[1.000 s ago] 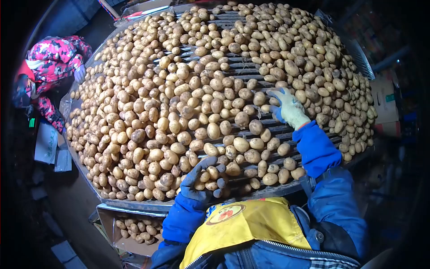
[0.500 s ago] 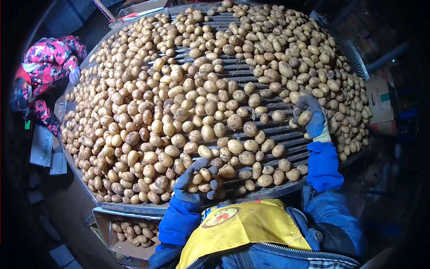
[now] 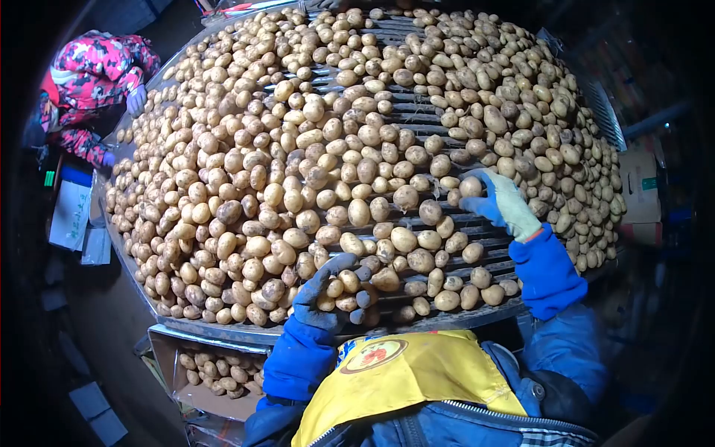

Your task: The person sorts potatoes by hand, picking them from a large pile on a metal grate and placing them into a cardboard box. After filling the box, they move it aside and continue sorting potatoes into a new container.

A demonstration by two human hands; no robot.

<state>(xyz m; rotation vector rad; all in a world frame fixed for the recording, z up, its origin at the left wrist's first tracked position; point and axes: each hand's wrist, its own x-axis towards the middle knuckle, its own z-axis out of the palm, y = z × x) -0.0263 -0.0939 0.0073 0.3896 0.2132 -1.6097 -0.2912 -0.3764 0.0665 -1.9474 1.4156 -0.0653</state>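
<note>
Potatoes [image 3: 402, 238] are spread over a slatted metal table [image 3: 477, 223]. My left hand [image 3: 320, 294], in a grey-blue glove, is closed around several potatoes [image 3: 348, 281] near the front edge, its fingertips curled over their right side. Farther right, my right hand [image 3: 506, 203] wears a blue glove with a pale back. It reaches over the bare slats, back upward, with a potato [image 3: 470, 186] between thumb and fingers. Part of that grip is hidden by the glove.
Below the table's front left edge stands a cardboard box [image 3: 167, 365] holding potatoes. A person in a pink camouflage jacket [image 3: 97, 74] leans at the far left, gloved hands at the table edge. Another carton [image 3: 640, 186] stands at the right.
My right hand has moved left and turned from palm-side showing to back upward, over the slats. My left hand stays around its potatoes. The view has shifted slightly.
</note>
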